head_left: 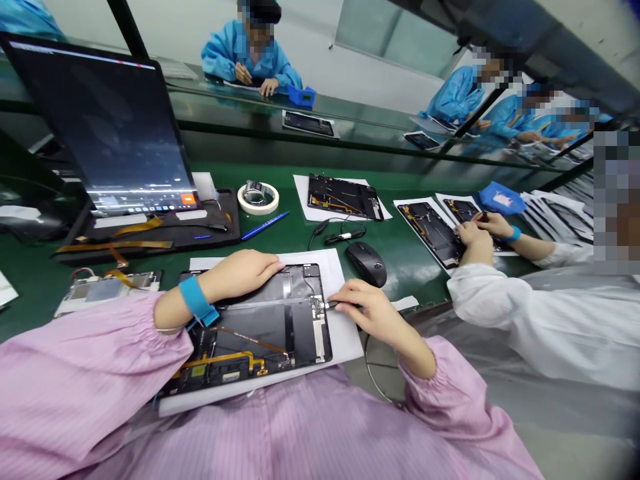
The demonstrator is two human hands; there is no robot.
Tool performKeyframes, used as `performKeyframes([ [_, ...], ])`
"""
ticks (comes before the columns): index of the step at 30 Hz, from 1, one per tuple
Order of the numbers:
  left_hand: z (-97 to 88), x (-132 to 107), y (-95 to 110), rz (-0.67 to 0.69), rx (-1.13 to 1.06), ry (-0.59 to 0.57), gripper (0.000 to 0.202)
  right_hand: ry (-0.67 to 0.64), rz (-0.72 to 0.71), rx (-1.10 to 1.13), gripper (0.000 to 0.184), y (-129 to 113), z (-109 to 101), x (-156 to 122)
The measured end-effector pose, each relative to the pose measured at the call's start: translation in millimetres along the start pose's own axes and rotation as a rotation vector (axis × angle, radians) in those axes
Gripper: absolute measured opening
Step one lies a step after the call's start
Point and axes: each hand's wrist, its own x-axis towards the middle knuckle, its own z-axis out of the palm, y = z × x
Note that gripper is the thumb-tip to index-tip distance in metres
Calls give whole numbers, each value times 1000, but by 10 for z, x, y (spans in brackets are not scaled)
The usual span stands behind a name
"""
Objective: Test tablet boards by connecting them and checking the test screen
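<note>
An opened tablet housing (270,327) lies before me on a white foam sheet (345,333), its black inside showing with orange flex cables (230,361) and a small circuit board (319,307) at the right edge. My left hand (240,273), wearing a blue wrist strap (197,300), rests across the housing's upper edge with its fingers stretched out. At the right edge my right hand (367,307) pinches a cable plug (331,305) between thumb and fingers, its tip against the small board's side. Whether the plug is fully seated cannot be made out.
A lit screen (115,133) stands at the left behind loose boards. Beyond the housing are tape rolls (258,197), a blue pen (265,225), a black mouse (367,263) and another housing (345,197). At right a co-worker's hands (480,230) work on similar housings.
</note>
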Motion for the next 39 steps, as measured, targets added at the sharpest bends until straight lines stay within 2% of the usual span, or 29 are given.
performKeyframes([
  [7,31,0,16,-14,100,5,44,109,-59,3,16,35,128,-23],
  [9,41,2,9,-6,95,19,43,99,-72,-30,16,11,160,-37],
  [13,64,20,-19,27,91,62,43,76,-118,-268,24,-65,227,-75],
  [17,68,34,-30,42,136,97,41,182,-240,-550,25,-45,343,-105],
  [20,57,58,-44,54,179,106,41,228,-314,-618,25,64,414,-82],
  [25,40,98,-72,49,195,106,41,252,-394,-617,25,215,426,-14],
  [32,40,99,-77,58,185,117,41,230,-420,-629,25,240,402,-26],
  [37,13,96,-83,52,177,90,41,137,-314,-497,25,201,329,-26],
  [39,13,85,-81,53,142,76,39,185,-234,-416,32,184,288,-53],
])
